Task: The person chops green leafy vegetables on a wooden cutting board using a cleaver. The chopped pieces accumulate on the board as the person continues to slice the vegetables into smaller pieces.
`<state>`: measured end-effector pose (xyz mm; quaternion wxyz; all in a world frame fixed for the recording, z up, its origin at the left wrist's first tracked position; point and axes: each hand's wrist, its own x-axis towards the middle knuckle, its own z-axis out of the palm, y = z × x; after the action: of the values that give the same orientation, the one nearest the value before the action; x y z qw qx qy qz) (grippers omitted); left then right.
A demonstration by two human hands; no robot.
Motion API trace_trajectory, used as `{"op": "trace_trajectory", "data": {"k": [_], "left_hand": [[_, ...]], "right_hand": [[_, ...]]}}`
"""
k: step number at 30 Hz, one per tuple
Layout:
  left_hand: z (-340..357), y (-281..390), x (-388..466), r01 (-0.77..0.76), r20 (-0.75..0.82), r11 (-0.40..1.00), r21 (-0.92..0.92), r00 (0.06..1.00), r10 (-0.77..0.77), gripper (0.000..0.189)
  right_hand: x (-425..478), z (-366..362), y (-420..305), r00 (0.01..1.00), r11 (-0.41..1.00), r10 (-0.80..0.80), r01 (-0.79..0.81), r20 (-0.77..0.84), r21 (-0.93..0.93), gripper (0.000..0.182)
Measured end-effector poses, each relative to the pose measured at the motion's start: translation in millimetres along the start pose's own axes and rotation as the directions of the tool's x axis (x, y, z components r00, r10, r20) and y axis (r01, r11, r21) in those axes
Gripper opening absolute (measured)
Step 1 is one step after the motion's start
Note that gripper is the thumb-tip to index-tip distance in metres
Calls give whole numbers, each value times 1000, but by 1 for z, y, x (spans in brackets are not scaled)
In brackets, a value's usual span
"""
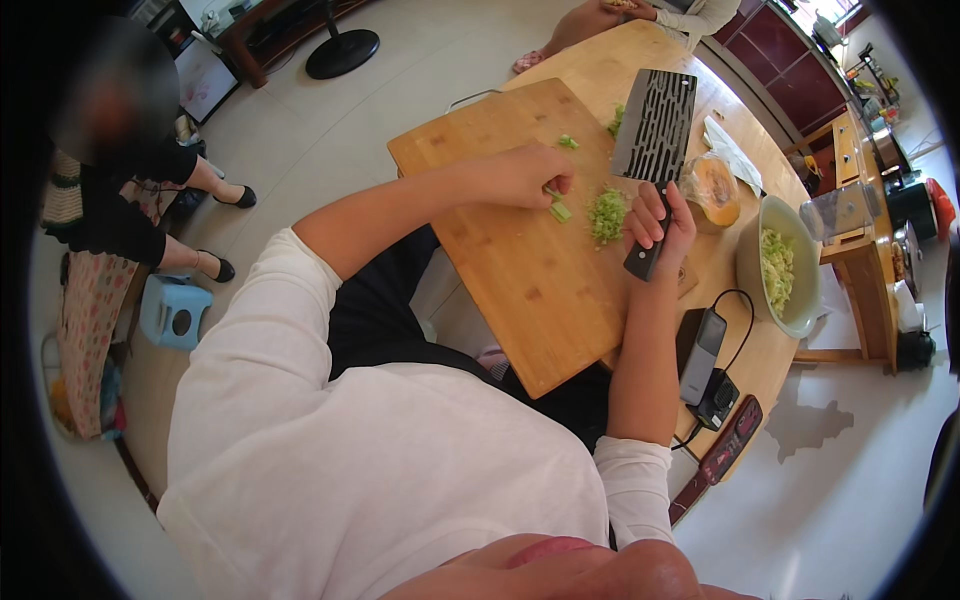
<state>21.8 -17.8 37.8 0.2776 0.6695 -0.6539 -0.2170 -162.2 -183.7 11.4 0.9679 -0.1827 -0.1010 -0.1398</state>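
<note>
My right hand (661, 229) grips the black handle of a cleaver (654, 124), its broad, slotted blade pointing away from me above the table. Over the wooden cutting board (517, 300), my left hand (532, 176) is curled with its fingertips on short cut pieces of green vegetable stalk (560, 212). Between the two hands lies a small heap of finely chopped green vegetable (607, 214). A few loose bits (568, 142) are scattered farther up the board. More chopped green (616, 120) shows beside the blade, partly hidden by it.
Right of the cleaver are a cut pumpkin (712, 193) and a pale green bowl (806, 292) of chopped vegetable. A power bank (703, 356) with a cable and a phone (733, 439) lie nearer me. The board overhangs the wooden table (592, 56). Two people sit nearby; a blue stool (174, 311) stands left.
</note>
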Motion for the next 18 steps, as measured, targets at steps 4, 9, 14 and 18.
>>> {"op": "trace_trajectory", "data": {"k": [4, 9, 14, 18], "left_hand": [[4, 9, 0, -74, 95, 995, -60, 992, 80, 19], [11, 1, -1, -181, 57, 983, -13, 982, 182, 19], [8, 4, -4, -155, 76, 988, -25, 985, 156, 19], [12, -4, -6, -244, 50, 969, 48, 969, 241, 20]], "right_hand": [[0, 4, 1, 1000, 1000, 18, -18, 16, -7, 36], [0, 6, 3, 1000, 1000, 27, -27, 5, 16, 36], [0, 2, 1, 999, 1000, -10, 10, -42, -10, 36], [0, 2, 2, 999, 1000, -22, 21, -38, -10, 35]]}}
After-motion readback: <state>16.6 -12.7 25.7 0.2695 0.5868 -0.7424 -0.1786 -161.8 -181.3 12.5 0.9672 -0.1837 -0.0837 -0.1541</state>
